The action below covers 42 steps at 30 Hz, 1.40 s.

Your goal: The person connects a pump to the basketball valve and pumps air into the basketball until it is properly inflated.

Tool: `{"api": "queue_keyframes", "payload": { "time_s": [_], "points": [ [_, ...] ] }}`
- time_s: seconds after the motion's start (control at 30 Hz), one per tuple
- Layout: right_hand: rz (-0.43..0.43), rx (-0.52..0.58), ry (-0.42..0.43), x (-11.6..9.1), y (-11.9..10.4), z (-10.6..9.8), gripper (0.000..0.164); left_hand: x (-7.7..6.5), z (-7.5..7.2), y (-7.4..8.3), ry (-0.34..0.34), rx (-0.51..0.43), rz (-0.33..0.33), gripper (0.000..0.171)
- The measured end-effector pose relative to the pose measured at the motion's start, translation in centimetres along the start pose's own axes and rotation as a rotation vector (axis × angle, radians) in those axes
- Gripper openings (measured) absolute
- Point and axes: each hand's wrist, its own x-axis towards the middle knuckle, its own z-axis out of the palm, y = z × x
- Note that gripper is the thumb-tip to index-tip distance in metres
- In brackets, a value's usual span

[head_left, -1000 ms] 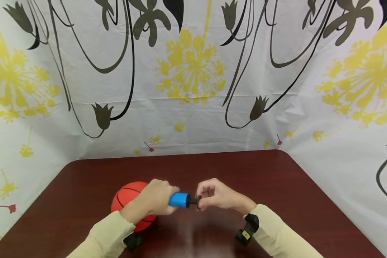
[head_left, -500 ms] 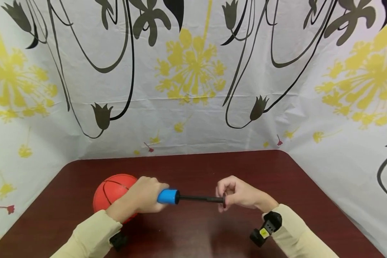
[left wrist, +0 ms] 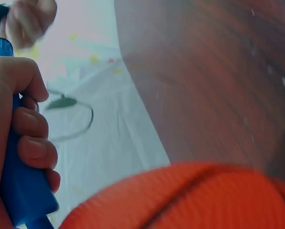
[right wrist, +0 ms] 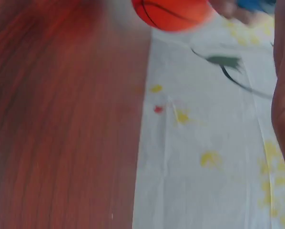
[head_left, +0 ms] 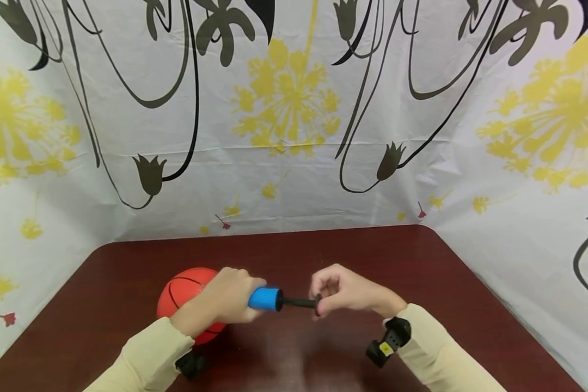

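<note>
My left hand [head_left: 232,296] is wrapped around the blue barrel of a hand pump [head_left: 266,299]. The pump lies sideways in the air, its black rod [head_left: 298,302] partly out of the barrel toward the right. Thumb and fingers of my right hand [head_left: 348,292] pinch the dark handle at the rod's end. Behind the left hand and forearm is an orange-red basketball [head_left: 176,294] with black lines, partly hidden by them. In the left wrist view the fingers curl round the barrel [left wrist: 25,191], and the ball [left wrist: 195,200] fills the bottom.
Beneath the hands is a dark red-brown wooden table [head_left: 372,250] with rounded far corners. A white curtain [head_left: 284,190] with yellow and grey flower prints surrounds its back and sides. Each wrist wears a black camera, such as the right one [head_left: 389,342].
The right hand first drew the rod far out to the right, then pushed it partway back in. The left hand and ball shifted left, then slightly back to the right.
</note>
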Motion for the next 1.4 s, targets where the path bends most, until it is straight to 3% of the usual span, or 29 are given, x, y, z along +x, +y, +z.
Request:
{"api": "queue_keyframes", "payload": {
  "time_s": [0.13, 0.27, 0.43, 0.6, 0.8, 0.9, 1.07, 1.17, 1.27, 1.4],
  "points": [
    [-0.018, 0.052, -0.011, -1.4, -0.3, -0.6, 0.027, -0.9, 0.1, -0.7, 0.006, 0.035, -0.051, 0.020],
    [-0.040, -0.110, -0.007, -0.6, 0.6, -0.1, 0.025, -0.8, 0.4, -0.3, -0.033, 0.032, -0.057, 0.019],
    [-0.072, -0.249, 0.042, 1.2, 1.6, 0.6, 0.019, 0.4, 0.7, 0.9, -0.024, -0.009, -0.041, 0.018],
    [-0.021, -0.181, 0.043, 1.0, 1.0, 0.5, 0.019, 0.5, 0.7, 1.1, -0.039, -0.062, -0.044, 0.018],
    [-0.002, 0.006, -0.007, -1.7, -0.1, -0.7, 0.025, -0.7, 0.4, -0.2, -0.025, -0.037, -0.043, 0.018],
    [-0.035, -0.026, -0.030, -1.8, -0.1, -0.9, 0.024, -0.9, 0.5, -0.5, -0.031, -0.019, -0.058, 0.018],
    [-0.059, -0.232, -0.040, 0.7, 1.1, -0.2, 0.019, 0.0, 0.5, 0.7, -0.056, 0.028, -0.038, 0.018],
    [-0.051, -0.301, -0.043, 1.5, 1.6, 0.4, 0.016, 0.4, 0.6, 1.1, -0.083, 0.008, -0.012, 0.018],
    [-0.032, -0.268, -0.027, 1.4, 1.7, 0.6, 0.014, 0.4, 0.8, 1.0, -0.091, -0.054, -0.008, 0.018],
    [0.005, -0.139, -0.006, 0.3, 1.1, 0.2, 0.018, -0.2, 0.9, 0.3, -0.073, -0.085, -0.014, 0.017]
  ]
}}
